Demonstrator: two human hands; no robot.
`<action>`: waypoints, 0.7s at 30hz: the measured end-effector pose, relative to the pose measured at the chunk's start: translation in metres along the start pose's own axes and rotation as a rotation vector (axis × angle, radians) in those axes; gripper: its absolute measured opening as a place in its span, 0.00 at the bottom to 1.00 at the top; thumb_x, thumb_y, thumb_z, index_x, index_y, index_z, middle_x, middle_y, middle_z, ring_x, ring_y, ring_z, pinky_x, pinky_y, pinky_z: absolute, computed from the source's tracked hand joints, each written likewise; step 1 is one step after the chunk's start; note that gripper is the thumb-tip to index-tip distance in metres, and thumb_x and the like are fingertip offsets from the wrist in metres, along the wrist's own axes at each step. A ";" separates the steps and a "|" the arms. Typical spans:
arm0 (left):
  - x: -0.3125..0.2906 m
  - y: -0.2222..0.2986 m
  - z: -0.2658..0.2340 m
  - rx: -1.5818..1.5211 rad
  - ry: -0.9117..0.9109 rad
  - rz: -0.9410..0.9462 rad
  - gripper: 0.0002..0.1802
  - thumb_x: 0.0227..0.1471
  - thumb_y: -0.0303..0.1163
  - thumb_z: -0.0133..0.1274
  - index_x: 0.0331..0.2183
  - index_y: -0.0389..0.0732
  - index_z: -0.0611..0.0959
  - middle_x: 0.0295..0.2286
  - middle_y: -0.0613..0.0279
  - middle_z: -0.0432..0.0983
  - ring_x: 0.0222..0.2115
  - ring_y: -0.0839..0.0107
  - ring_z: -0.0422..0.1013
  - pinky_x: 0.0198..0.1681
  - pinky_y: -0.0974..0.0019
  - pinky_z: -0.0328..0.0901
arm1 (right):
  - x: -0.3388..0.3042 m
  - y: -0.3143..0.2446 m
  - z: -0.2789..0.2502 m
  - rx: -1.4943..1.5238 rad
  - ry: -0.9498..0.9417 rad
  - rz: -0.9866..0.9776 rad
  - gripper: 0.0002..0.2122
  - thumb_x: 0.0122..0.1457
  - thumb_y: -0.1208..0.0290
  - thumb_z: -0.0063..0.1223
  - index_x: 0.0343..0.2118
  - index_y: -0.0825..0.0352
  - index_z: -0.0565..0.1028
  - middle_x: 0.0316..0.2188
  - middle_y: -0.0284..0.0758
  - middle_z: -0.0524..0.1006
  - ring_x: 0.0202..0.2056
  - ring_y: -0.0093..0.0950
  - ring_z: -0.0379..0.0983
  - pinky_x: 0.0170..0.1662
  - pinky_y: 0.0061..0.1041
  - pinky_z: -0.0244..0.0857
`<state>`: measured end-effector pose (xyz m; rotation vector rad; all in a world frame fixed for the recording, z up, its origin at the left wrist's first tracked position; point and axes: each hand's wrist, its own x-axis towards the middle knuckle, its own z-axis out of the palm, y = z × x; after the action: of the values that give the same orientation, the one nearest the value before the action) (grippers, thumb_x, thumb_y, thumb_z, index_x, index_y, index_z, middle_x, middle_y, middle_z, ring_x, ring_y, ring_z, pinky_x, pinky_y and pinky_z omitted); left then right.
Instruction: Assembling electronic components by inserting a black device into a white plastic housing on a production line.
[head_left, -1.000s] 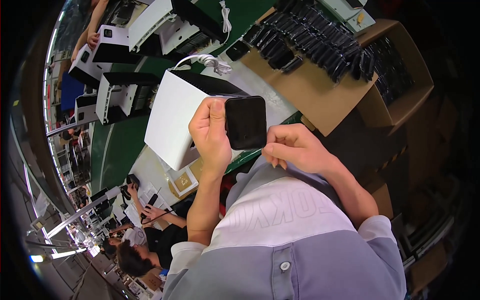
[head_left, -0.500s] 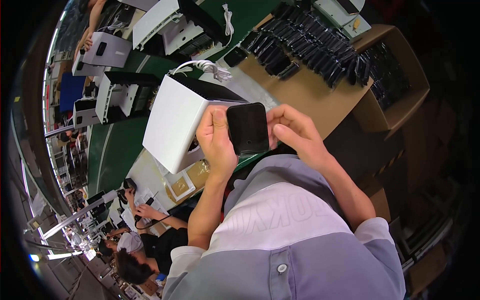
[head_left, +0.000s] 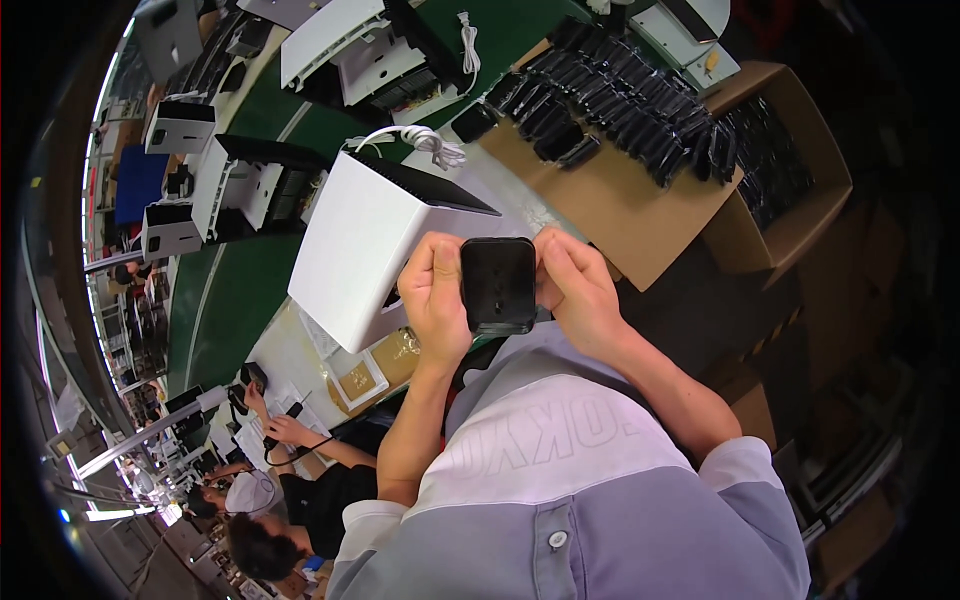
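Between my two hands is a glossy black panel [head_left: 499,284], a rounded rectangle with small marks on its lower half. My left hand [head_left: 436,300] grips its left edge, thumb pressed along the side. On the opposite edge my right hand [head_left: 578,290] is closed, with thumb and fingers pinching it. Just beyond my left hand stands a large white appliance housing [head_left: 350,250] with a black vented side and a coiled white power cord [head_left: 432,148] on top.
Many wrapped black panels [head_left: 620,95] lie in rows on a cardboard sheet [head_left: 640,225]. An open carton [head_left: 815,215] at the right holds more. Other housings [head_left: 245,185] stand on the green conveyor [head_left: 235,300]. Co-workers [head_left: 330,500] sit at lower left.
My right hand has closed in on the panel's right edge, its fingers now pinching it. The panel sits slightly lower in view and more upright.
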<state>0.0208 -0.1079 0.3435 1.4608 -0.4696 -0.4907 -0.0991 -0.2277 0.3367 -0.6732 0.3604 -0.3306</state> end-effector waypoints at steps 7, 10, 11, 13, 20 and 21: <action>0.015 0.025 -0.012 0.074 -0.076 -0.231 0.13 0.67 0.37 0.48 0.38 0.37 0.80 0.24 0.71 0.70 0.21 0.85 0.63 0.21 0.78 0.57 | -0.002 -0.011 -0.014 -0.225 -0.265 0.045 0.16 0.71 0.61 0.46 0.28 0.66 0.67 0.26 0.31 0.74 0.28 0.21 0.72 0.33 0.23 0.67; 0.032 0.042 -0.052 0.464 0.094 0.293 0.13 0.58 0.25 0.56 0.46 0.36 0.80 0.31 0.63 0.76 0.27 0.80 0.69 0.29 0.77 0.64 | 0.000 -0.014 -0.023 -0.330 -0.234 -0.057 0.15 0.70 0.64 0.46 0.26 0.66 0.67 0.28 0.29 0.74 0.31 0.18 0.69 0.37 0.22 0.64; 0.047 0.054 -0.069 0.819 0.177 0.510 0.16 0.56 0.24 0.57 0.47 0.36 0.80 0.31 0.63 0.76 0.28 0.79 0.68 0.30 0.77 0.63 | 0.000 -0.012 -0.028 -0.339 -0.228 -0.061 0.14 0.71 0.66 0.45 0.27 0.66 0.69 0.29 0.27 0.74 0.32 0.17 0.66 0.39 0.20 0.61; 0.077 0.064 -0.105 0.832 0.226 0.422 0.14 0.55 0.29 0.60 0.43 0.35 0.82 0.29 0.64 0.76 0.28 0.78 0.68 0.30 0.73 0.64 | -0.003 -0.003 -0.034 -0.356 -0.177 -0.063 0.13 0.71 0.66 0.45 0.28 0.66 0.69 0.30 0.27 0.74 0.32 0.17 0.66 0.39 0.21 0.62; 0.135 0.045 -0.176 0.593 -0.393 -0.219 0.18 0.59 0.40 0.57 0.37 0.32 0.83 0.27 0.68 0.78 0.26 0.84 0.68 0.30 0.74 0.63 | -0.004 0.045 -0.054 -0.386 -0.082 -0.072 0.13 0.70 0.67 0.45 0.30 0.68 0.72 0.29 0.29 0.74 0.33 0.18 0.68 0.41 0.21 0.64; 0.144 0.045 -0.178 0.526 -0.414 -0.295 0.17 0.61 0.41 0.57 0.35 0.33 0.83 0.25 0.70 0.78 0.25 0.85 0.69 0.29 0.76 0.63 | -0.001 0.051 -0.055 -0.421 -0.049 -0.094 0.13 0.70 0.68 0.45 0.29 0.68 0.71 0.28 0.29 0.73 0.32 0.18 0.68 0.39 0.21 0.63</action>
<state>0.2420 -0.0445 0.3789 1.9552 -0.7540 -0.9672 -0.1137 -0.2197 0.2638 -1.1116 0.3553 -0.3296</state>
